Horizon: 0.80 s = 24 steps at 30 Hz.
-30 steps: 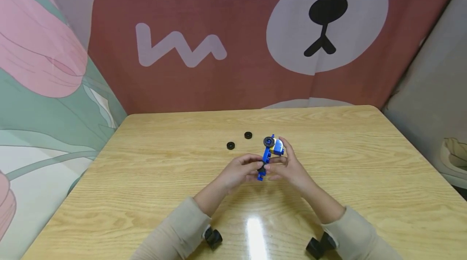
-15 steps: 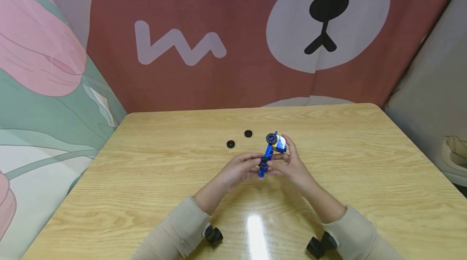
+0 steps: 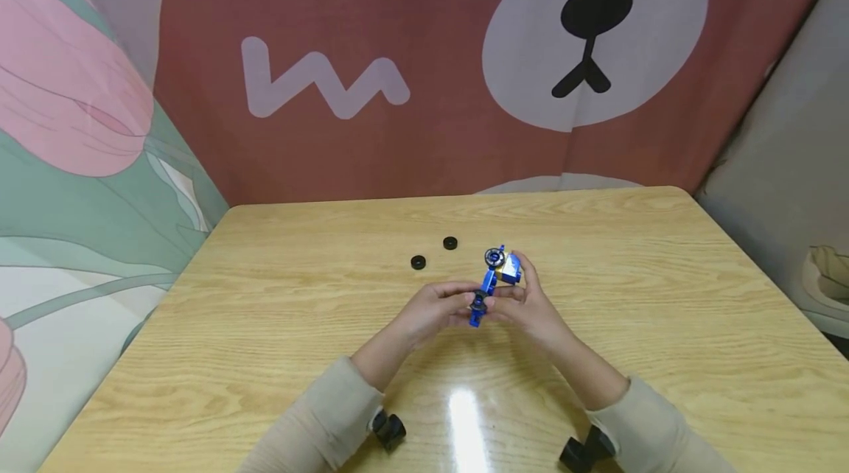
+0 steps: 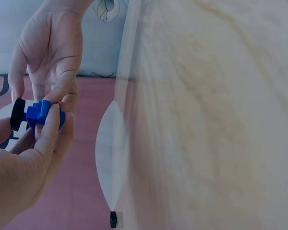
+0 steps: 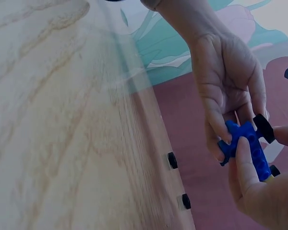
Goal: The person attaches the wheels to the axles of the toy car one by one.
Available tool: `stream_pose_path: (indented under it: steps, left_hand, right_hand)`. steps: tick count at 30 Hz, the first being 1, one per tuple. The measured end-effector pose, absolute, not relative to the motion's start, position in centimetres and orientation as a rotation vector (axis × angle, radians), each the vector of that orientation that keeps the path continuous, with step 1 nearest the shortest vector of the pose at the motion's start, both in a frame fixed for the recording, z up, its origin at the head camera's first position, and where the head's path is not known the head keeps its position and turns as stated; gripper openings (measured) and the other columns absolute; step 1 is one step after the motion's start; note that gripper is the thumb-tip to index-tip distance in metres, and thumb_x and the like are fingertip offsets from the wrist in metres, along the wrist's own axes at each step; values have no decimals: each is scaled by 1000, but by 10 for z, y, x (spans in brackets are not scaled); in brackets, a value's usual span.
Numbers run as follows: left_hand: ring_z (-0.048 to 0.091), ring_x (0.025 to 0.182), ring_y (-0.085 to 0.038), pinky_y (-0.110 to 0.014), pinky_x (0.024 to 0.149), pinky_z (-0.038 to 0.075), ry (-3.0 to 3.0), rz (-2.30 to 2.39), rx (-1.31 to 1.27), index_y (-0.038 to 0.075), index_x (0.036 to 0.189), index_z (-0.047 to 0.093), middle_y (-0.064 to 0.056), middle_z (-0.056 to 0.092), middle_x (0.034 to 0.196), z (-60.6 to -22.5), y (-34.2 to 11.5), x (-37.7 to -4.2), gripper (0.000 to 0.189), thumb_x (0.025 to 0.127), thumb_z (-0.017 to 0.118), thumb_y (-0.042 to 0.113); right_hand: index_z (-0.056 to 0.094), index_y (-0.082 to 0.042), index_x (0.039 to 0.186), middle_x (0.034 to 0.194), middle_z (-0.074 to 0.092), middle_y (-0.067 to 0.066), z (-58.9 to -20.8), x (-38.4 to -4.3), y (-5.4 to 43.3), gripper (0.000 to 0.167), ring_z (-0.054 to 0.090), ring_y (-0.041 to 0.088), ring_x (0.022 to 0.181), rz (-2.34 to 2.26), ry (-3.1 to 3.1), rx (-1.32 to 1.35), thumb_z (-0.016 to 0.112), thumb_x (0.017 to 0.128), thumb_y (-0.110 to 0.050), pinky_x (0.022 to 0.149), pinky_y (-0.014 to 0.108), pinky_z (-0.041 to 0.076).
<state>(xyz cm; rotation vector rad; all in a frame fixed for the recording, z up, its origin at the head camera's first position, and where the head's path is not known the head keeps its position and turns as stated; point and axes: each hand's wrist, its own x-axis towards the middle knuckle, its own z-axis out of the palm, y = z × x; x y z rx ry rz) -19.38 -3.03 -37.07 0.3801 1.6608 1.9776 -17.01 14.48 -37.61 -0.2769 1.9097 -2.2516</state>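
The toy car's (image 3: pixel 488 283) near end is partly covered by fingers, its far side hidden from the head view. From eight o'clock the left hand (image 3: pixel 432 313), from four the right hand (image 3: pixel 533 311), both pinch it closely between thumb and fingers above the table (image 3: pixel 298 311), long end pointing toward one o'clock.

Table (image 3: pixel 298 311): bright, white glare streak toward its near edge
Right forearm (image 3: pixel 587 370): soft shadow on the table below
Toy vehicle (image 3: pixel 489 281): fine detail soft in the head view
Wrist views: dimmer, bluish, hazy; table's edge ghosted, grain smeared
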Motion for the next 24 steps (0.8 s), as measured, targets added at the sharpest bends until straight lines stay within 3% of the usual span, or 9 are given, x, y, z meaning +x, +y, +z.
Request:
stream_pose_path:
  steps: [4, 16, 24]
  left_hand:
    - [54, 92, -35, -39, 81, 44, 1662, 1982, 375, -11, 115, 46, -23, 54, 104, -368, -29, -194, 31, 86, 46, 2]
    - [58, 82, -25, -38, 78, 45, 1686, 1993, 380, -14, 112, 46, -24, 55, 102, -368, -30, -194, 31, 84, 47, -1]
    - [58, 85, -32, -38, 77, 46, 1697, 2007, 402, -13, 112, 48, -23, 56, 101, -368, -30, -194, 30, 84, 48, -1]
  right_hand:
    - [-6, -19, 137, 104, 42, 25, -370, -168, 142, 88, 53, 17, 86, -2285, 1885, -240, 54, 77, 6, 82, 40, 42]
    - [-3, -18, 138, 105, 44, 29, -374, -169, 141, 87, 56, 19, 84, -2308, 1876, -286, 53, 77, 8, 80, 40, 43]
    - [-1, -20, 138, 102, 46, 24, -373, -167, 138, 85, 57, 17, 83, -2362, 1882, -316, 52, 78, 9, 76, 38, 46]
